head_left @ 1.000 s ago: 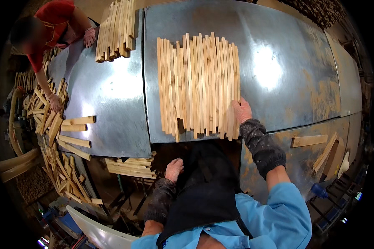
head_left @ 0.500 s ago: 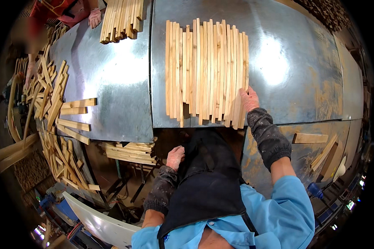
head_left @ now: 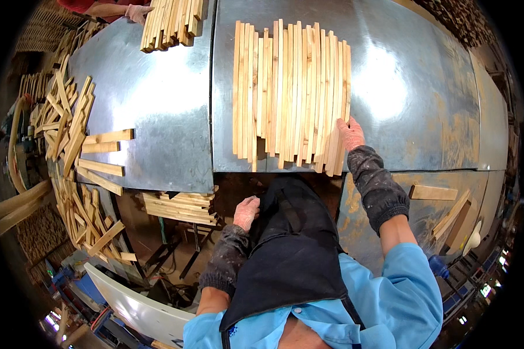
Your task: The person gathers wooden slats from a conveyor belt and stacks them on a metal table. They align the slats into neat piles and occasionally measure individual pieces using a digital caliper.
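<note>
Slat row (head_left: pixel 291 93) now nearer, right hand (head_left: pixel 350 133) grip flat against its edge, left hand (head_left: pixel 246 212) loosely curled, fingertips hidden.

A row of pale wooden slats (head_left: pixel 291 93) lies side by side on the shiny metal worktop (head_left: pixel 413 93). The right hand (head_left: pixel 350 132), gloved, rests flat against the row's right edge. The left hand (head_left: pixel 245 213) hangs below the worktop edge, holding nothing, beside a stack of slats (head_left: pixel 180 206) (lower down). Another person's hand (head_left: pixel 137 11) touches a second bundle (head_left: pixel 172 22) at the far side.
</note>
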`<state>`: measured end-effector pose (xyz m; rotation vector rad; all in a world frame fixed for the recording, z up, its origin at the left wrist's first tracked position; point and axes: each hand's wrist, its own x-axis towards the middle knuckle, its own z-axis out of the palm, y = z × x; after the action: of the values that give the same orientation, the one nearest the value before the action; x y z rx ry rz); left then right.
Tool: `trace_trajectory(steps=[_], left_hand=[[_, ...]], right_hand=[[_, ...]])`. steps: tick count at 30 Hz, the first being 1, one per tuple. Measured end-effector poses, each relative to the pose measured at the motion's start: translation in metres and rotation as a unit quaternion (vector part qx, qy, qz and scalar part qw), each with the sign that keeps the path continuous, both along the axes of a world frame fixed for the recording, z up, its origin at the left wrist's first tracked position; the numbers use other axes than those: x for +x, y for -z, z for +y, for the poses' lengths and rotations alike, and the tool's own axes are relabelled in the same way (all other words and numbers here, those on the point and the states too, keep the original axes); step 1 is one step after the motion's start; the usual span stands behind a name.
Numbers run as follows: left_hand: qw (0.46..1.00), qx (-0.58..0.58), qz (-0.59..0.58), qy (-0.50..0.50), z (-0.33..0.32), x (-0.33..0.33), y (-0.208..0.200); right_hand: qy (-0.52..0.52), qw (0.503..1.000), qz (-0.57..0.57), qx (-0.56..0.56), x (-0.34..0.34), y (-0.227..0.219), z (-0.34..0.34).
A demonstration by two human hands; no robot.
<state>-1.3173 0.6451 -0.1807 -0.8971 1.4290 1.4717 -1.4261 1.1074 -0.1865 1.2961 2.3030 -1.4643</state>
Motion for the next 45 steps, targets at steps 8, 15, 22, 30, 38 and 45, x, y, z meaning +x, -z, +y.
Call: trace_trajectory(steps=[8,15,22,30,38,45], left_hand=[[0.999,0.013,0.042,-0.006,0.02,-0.025,-0.009],[0.989,-0.031,0.147,-0.016,0.043,-0.065,-0.02],[0.956,-0.115,0.27,-0.01,0.059,-0.084,-0.027],[0.939,-0.196,0.281,0.028,0.068,-0.093,-0.021],[0.934,-0.217,0.28,0.042,0.079,-0.107,-0.029],[0.952,-0.176,0.252,-0.008,0.083,-0.114,-0.05]], right_hand=[[-0.02,1.0,0.005,-0.015,0.0,0.003,0.006],[-0.025,0.999,0.006,-0.026,-0.001,0.001,0.004],[-0.03,0.999,0.008,-0.023,0.0,0.009,0.008],[-0.031,0.999,0.018,-0.034,-0.001,-0.001,0.004],[-0.032,0.999,0.025,-0.008,0.006,0.028,0.017],[-0.043,0.999,0.022,-0.023,0.0,-0.003,0.01]])
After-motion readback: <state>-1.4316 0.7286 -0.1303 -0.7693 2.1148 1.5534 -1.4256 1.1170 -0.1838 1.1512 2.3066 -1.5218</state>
